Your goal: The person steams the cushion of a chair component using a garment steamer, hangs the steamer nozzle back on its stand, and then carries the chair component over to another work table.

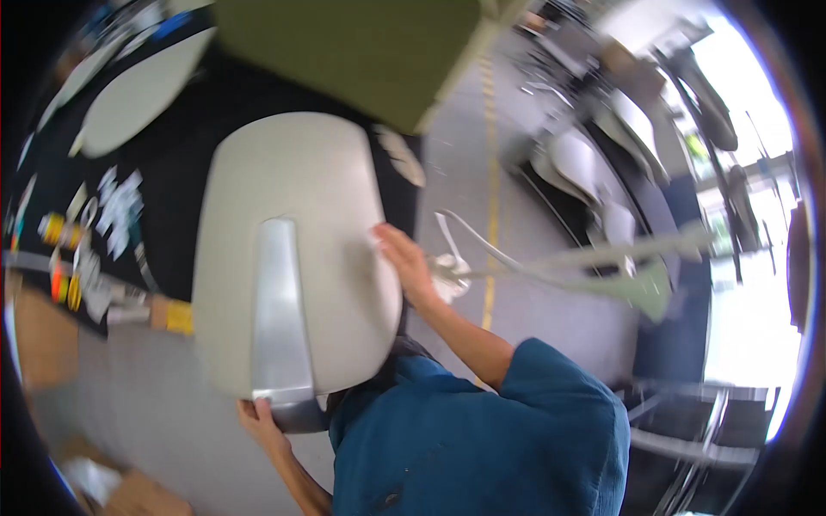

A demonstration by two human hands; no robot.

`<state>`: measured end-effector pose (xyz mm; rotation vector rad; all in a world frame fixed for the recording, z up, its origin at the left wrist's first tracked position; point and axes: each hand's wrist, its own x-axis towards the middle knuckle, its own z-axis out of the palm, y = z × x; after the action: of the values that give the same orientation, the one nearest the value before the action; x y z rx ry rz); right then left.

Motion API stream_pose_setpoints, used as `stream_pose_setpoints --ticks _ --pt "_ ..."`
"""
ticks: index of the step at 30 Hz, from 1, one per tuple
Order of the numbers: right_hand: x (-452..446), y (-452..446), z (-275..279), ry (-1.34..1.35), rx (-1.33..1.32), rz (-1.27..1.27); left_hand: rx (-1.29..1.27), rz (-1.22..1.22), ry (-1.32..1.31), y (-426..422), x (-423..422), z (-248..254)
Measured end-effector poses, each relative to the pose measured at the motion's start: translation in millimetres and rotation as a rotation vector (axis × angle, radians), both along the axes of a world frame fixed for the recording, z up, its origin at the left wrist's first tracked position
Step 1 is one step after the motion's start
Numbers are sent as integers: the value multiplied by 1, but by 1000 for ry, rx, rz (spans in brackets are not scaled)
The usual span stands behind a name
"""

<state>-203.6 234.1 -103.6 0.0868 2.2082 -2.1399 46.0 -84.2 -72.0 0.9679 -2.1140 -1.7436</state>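
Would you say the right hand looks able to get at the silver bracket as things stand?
Probably yes: the right hand is at the edge of the cream panel, and only bare panel surface shows between it and the silver bracket.

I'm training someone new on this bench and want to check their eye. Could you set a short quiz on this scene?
1. True or false: the right hand is at an edge of the cream panel.
2. Which is at the near end of the silver strip? A: right hand; B: left hand; C: neither hand.
3. Fill in: the floor line to the panel's right is coloured ____.

Key: 1 true; 2 B; 3 yellow.
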Motion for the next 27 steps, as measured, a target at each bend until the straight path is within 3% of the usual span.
stream_pose_setpoints --ticks 1,2,3,7,9,11,13,14,16,17,19,20,22,27 --pt "17 5 -2 -12 -58 12 -78 -62 -79 -10 6 -7" --pt "32 19 -18 58 47 93 -64 -39 -136 -17 8 -12" --pt "51 22 -27 -61 -139 20 -59 -11 -196 -24 6 -15" --pt "114 69 -14 -224 -186 -231 -48 93 -151 3 -17 0" --pt "145 102 -23 -291 -210 -595 -68 129 -109 -1 -17 -9" --pt "160 143 -44 -149 -110 -829 -70 132 -59 6 -21 -5" --pt "165 183 -32 -40 103 -1062 -54 164 -72 18 -23 7" --pt "159 191 -14 -43 101 -1086 -57 140 -71 19 -26 7" --pt "146 201 33 168 125 -1440 61 169 -49 17 -23 4" --pt "142 210 36 169 123 -1456 59 154 -46 12 -20 -4" --pt "133 229 44 236 462 -1450 -71 200 -1 6 -13 -16" --pt "129 239 49 238 457 -1456 -72 196 5 6 -14 -16" --pt "127 256 56 270 112 -1215 -60 197 40 6 -12 -16" --pt "121 265 44 433 187 -1147 -75 203 9 -2 -14 -22"
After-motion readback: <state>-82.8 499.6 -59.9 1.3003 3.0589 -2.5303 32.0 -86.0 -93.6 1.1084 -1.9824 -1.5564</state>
